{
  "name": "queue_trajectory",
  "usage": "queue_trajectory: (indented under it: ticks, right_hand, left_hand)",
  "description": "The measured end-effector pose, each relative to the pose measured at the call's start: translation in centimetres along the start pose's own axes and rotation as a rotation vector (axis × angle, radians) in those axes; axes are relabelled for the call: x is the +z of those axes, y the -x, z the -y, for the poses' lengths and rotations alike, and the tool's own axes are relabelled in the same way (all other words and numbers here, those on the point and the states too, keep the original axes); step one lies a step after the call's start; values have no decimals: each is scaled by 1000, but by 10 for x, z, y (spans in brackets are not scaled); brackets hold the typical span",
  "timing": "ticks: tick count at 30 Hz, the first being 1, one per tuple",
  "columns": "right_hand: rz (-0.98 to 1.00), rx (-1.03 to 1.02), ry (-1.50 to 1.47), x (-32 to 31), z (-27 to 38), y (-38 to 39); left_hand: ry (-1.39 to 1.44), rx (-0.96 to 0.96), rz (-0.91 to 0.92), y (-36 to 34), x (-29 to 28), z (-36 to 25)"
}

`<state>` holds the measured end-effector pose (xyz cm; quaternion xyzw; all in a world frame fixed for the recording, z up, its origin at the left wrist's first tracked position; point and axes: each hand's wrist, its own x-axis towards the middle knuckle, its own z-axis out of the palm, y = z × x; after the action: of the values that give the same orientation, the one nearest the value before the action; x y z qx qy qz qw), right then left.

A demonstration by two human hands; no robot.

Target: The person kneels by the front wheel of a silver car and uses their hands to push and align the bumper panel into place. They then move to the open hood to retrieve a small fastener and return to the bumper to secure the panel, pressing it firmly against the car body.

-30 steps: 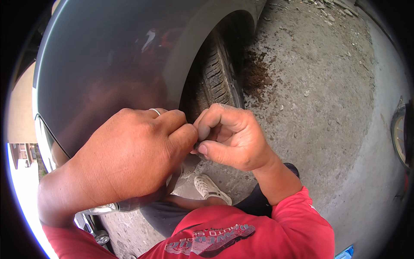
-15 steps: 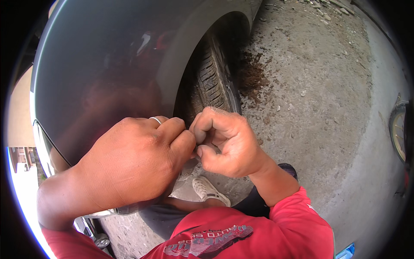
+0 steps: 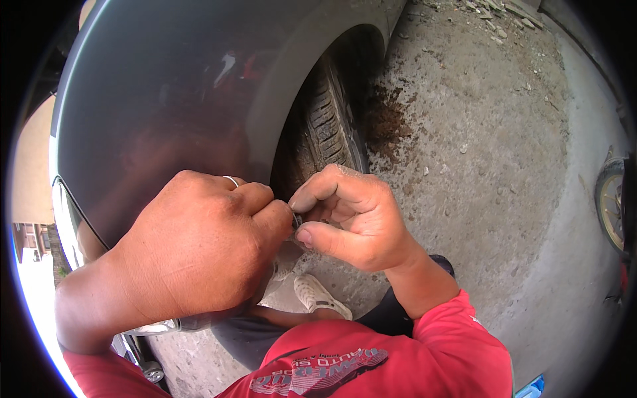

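Note:
My left hand, a ring on one finger, is closed in front of the car's dark fender; whatever its fingers grip is hidden behind the knuckles. Fingertip to fingertip with it, my right hand pinches a small dark piece between thumb and forefinger. That piece is too small to name and sits right against the left hand's fingers. Just beyond both hands is the wheel arch, with a muddy tire inside it.
Concrete ground stretches to the right, with a brown dirt patch beside the tire. Rubble lies at the far right. A spoked wheel stands at the right edge. My light shoe shows below the hands.
My right thumb and forefinger have opened slightly out of a tighter curl, bringing the small dark piece into sight. My left hand has shifted a little to the left.

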<state>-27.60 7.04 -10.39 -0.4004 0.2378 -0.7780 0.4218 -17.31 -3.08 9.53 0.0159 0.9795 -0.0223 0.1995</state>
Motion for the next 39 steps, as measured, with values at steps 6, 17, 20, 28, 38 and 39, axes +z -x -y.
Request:
queue_trajectory:
  ticks: [6,17,20,28,38,39]
  right_hand:
    - [15,36,-123,-3,0,0]
    - [76,113,-171,-3,0,3]
    - [83,79,-28,-2,1,3]
    - [84,-353,767,4,9,-3]
    - [41,-403,912,12,15,0]
    - [32,-414,891,14,15,1]
  left_hand:
    - [69,-2,-86,1,1,-3]
    - [85,-72,-73,1,0,-5]
    - [42,-17,-47,3,-1,-4]
    - [-15,-36,18,5,-1,-5]
    - [121,-98,35,6,-5,-3]
    - [141,-106,26,7,-6,-2]
